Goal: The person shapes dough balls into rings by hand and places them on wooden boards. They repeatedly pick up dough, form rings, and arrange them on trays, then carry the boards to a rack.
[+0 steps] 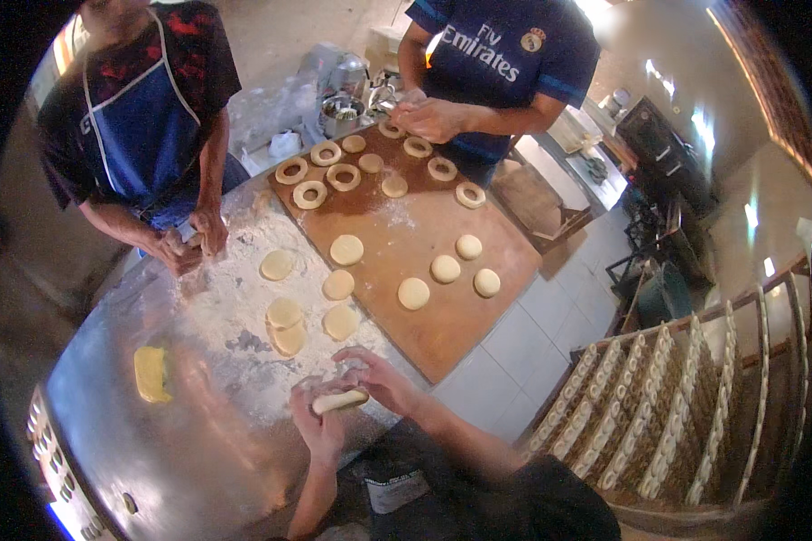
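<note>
Between my two hands, just above the near edge of the floured table, a pale flattened dough round is tilted on its edge. My left hand grips its left end, with flour on the fingers. From the right, my right hand curls its fingers over the dough and touches its right end. Several more dough rounds lie in the flour just beyond my hands, two of them overlapping. A wooden board to the right carries plump dough rounds, dough rings and small cut-out discs.
A yellow slab sits on the metal tabletop. A co-worker in a blue apron handles something at the left edge; another in a dark shirt works behind the board. Racks of dough pieces stand at the right.
</note>
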`<state>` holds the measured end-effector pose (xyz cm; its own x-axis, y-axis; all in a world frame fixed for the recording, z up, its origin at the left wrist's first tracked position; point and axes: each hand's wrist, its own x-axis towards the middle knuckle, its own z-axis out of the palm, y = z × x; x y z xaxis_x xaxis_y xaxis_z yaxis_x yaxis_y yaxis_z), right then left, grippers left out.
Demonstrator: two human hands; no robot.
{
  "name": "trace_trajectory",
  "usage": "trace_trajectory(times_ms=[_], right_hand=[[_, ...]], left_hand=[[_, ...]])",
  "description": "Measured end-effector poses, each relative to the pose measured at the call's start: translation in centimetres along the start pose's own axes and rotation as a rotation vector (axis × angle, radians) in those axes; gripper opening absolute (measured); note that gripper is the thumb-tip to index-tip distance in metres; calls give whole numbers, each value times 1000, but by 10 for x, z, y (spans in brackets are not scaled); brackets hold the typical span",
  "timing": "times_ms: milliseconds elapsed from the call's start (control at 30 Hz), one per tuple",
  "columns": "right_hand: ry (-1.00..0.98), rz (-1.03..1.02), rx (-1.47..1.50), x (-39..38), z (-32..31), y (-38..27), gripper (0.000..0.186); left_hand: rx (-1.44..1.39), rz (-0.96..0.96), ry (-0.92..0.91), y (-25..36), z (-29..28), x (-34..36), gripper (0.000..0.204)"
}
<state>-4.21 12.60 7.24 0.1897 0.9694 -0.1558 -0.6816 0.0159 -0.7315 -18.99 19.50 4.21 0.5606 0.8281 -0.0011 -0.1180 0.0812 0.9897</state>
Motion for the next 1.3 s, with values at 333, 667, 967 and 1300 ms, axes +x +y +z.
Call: trace_trajectory(times_ms=[333, 667, 967, 1300], right_hand=[[5, -189, -618, 1, -61, -72, 53], [-273, -59, -343, 3, -127, -119, 51], [-664, -173, 150, 10, -151, -125, 62], [-137, 89, -275, -6, -151, -132, 52]], left_hand=[[674, 288, 126, 11, 119, 36, 25], [854, 286, 281, 0, 189, 40, 15], [759, 202, 266, 11, 212, 48, 16], [723, 129, 202, 13, 217, 48, 20]])
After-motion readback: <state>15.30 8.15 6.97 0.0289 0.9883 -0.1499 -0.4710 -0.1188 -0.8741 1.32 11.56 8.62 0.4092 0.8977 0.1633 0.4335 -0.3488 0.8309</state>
